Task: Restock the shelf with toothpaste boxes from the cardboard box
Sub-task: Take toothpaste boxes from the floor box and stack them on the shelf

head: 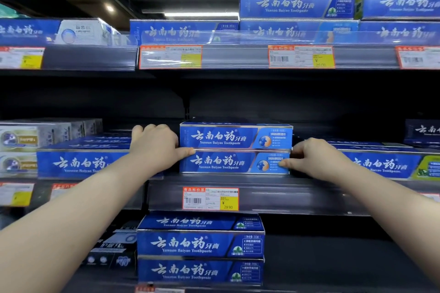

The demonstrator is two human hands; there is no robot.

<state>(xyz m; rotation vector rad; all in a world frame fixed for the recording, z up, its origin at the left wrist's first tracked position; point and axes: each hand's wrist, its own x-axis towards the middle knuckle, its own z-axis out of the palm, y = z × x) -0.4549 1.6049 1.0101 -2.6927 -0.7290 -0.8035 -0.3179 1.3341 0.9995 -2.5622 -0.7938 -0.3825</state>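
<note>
Though curled, hands (154, 144) (316, 157) round toothpaste boxes (223, 140)

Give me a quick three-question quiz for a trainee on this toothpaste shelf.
1. True or false: the stack of two blue cardboard toothpaste boxes sits on the top shelf.
2. The yellow-and-white paper price tag under it reads: A 19.90, B 29.90, C 39.90?
3. Fill in: the right hand has its thumb on the ___ box, with the left hand at the other end.
Key: 1 false; 2 B; 3 lower.
</note>
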